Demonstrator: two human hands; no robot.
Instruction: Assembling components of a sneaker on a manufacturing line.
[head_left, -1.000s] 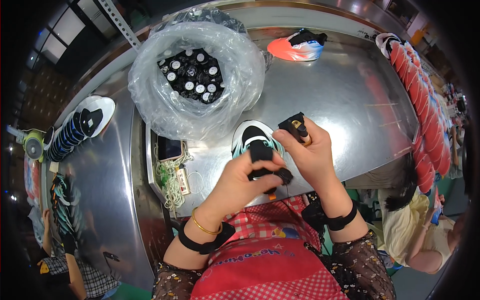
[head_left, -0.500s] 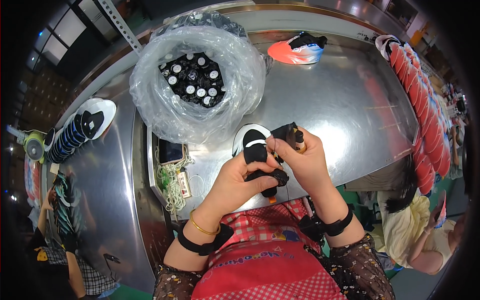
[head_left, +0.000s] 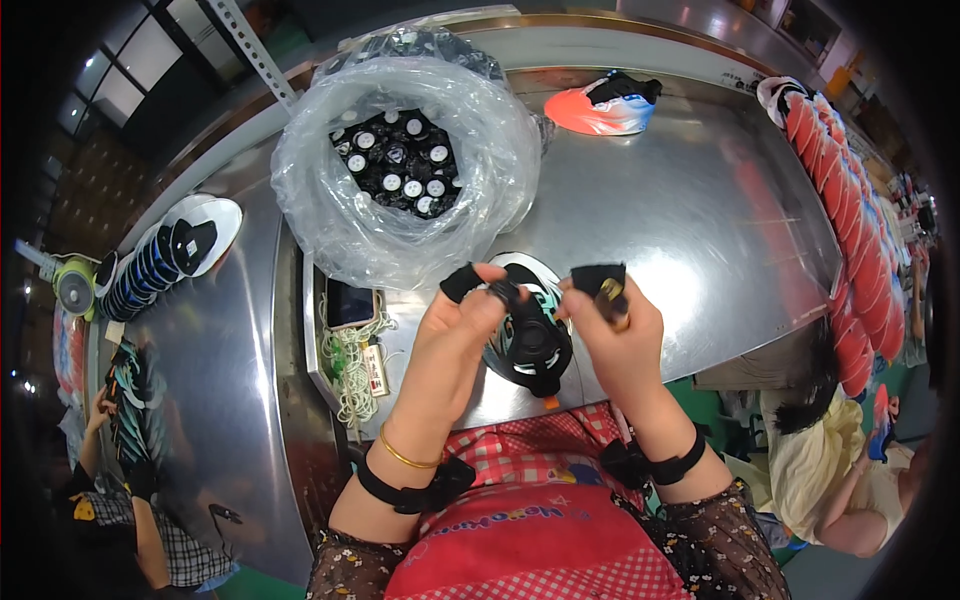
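Note:
A black, white and teal shoe upper [head_left: 532, 345] with a round black piece at its middle lies at the table's near edge, between my hands. My left hand [head_left: 450, 335] pinches a small dark round piece [head_left: 507, 292] above the upper's left side. A black cover sits on one of its fingers. At the upper's right, my right hand [head_left: 628, 330] is closed around a small brown-and-black handle [head_left: 611, 296], whose end is partly hidden by the fingers. That hand has a black finger cover too, and its thumb and fingertip meet close to the upper.
A clear plastic bag [head_left: 300, 190] of black parts with white round discs stands behind. An orange-and-blue shoe upper [head_left: 605, 105] lies at the back. Stacked red uppers [head_left: 835, 190] line the right edge. Left are a phone [head_left: 352, 306], cord [head_left: 355, 385] and stacked dark uppers [head_left: 155, 265].
My hands, close together over the upper before, have moved apart to either side, uncovering its middle. My left hand has risen. The view has shifted slightly.

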